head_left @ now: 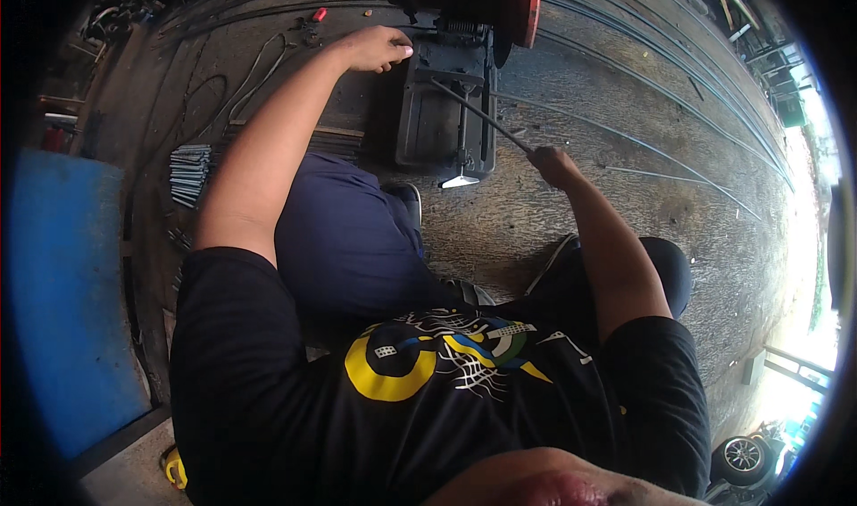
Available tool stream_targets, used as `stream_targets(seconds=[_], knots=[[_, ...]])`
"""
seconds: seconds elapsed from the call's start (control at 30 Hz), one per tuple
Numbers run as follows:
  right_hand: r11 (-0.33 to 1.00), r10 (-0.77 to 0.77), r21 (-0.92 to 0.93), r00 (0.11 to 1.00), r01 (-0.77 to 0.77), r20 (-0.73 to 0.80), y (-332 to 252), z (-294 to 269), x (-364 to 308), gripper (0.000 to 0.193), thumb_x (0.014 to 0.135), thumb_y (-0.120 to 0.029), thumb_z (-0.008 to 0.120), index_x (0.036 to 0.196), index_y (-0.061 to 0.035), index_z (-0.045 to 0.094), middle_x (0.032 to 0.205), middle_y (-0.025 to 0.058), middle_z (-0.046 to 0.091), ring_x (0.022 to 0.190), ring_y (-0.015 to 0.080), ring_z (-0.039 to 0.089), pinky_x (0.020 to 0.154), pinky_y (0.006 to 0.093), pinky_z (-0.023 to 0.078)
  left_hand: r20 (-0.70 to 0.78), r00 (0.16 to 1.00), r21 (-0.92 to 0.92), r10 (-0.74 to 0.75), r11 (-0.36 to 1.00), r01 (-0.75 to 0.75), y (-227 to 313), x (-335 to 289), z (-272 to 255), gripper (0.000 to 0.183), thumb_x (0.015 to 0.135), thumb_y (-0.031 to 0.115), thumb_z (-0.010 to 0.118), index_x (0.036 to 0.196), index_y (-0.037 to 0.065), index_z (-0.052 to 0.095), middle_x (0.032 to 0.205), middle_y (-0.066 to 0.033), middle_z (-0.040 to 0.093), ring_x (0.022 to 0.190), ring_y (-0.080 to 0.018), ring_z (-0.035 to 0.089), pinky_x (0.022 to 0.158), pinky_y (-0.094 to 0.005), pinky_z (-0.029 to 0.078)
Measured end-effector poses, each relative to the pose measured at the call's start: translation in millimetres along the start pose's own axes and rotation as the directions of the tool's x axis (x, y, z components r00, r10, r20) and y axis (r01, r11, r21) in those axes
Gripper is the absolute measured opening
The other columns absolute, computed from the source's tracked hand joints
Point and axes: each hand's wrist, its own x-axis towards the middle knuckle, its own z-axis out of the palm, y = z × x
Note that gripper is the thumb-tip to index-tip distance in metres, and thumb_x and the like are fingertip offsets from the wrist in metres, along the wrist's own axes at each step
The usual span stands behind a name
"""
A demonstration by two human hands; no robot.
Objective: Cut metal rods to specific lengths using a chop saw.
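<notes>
A cut-off saw with a red guard (528,10) stands in front of me on its dark metal base (412,140). My left hand (379,50) is at the left edge of that base, below the saw head. Its fingers are curled together, and what they hold, if anything, is hidden. My right hand (553,167) is wrapped round the near end of a thin metal rod (486,117). The rod slants up and left over the base, its far end at the base's middle. A pale metal handle (460,182) sits at the base's near end.
Long thin metal bars (661,50) lie across the floor at right. A stack of short cut rods (189,174) is left of my leg. A cable (259,82) and a small red object (320,14) lie farther off. A blue panel (71,292) stands at left.
</notes>
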Motion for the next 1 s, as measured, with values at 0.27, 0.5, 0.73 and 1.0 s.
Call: stream_targets(seconds=[0.27, 0.5, 0.73, 1.0], knots=[[0.924, 0.016, -0.380, 0.998, -0.035, -0.054, 20.1, 3.2, 9.3, 0.032, 0.092, -0.013, 0.041, 0.121, -0.0175, 0.053, 0.096, 0.0149, 0.060, 0.094, 0.0312, 0.060, 0.074, 0.0413, 0.051, 0.009, 1.000, 0.047, 0.001, 0.999, -0.001, -1.5, -0.1, 0.6, 0.042, 0.092, 0.032, 0.052, 0.124, 0.004, 0.050, 0.103, -0.0099, 0.061, 0.084, -0.0168, 0.060, 0.074, -0.0304, 0.051], [0.925, 0.016, -0.380, 0.999, 0.002, 0.045, -12.0, -3.9, -0.8, 0.039, 0.092, -0.039, 0.043, 0.115, -0.0111, 0.058, 0.105, 0.0172, 0.061, 0.101, 0.0335, 0.059, 0.082, 0.0444, 0.047, 0.031, 1.000, 0.011, 0.000, 1.000, -0.001, -1.3, 7.2, 5.9, 0.041, 0.092, 0.030, 0.052, 0.123, 0.003, 0.051, 0.097, -0.0092, 0.062, 0.079, -0.0152, 0.059, 0.070, -0.0289, 0.050], [0.972, 0.196, -0.140, 0.980, -0.192, 0.019, -48.7, -31.9, -17.2, 0.055, 0.084, -0.054, 0.052, 0.105, -0.0040, 0.062, 0.104, 0.0190, 0.062, 0.101, 0.0346, 0.058, 0.084, 0.0435, 0.045, 0.180, 0.977, 0.083, -0.116, 0.991, 0.103, -3.9, 2.1, 2.9, 0.047, 0.091, 0.039, 0.051, 0.119, 0.001, 0.053, 0.099, -0.0127, 0.063, 0.082, -0.0186, 0.061, 0.069, -0.0318, 0.051], [0.927, -0.148, 0.320, 0.974, 0.197, -0.173, -106.3, -53.6, -18.2, 0.048, 0.084, -0.044, 0.059, 0.100, 0.0014, 0.060, 0.089, 0.0195, 0.063, 0.089, 0.0301, 0.061, 0.078, 0.0388, 0.046, 0.569, 0.788, 0.096, -0.234, 0.971, 0.219, 7.0, 6.9, 40.0, 0.060, 0.089, 0.047, 0.052, 0.133, 0.007, 0.040, 0.115, -0.0142, 0.058, 0.100, -0.0240, 0.059, 0.083, -0.0343, 0.049]])
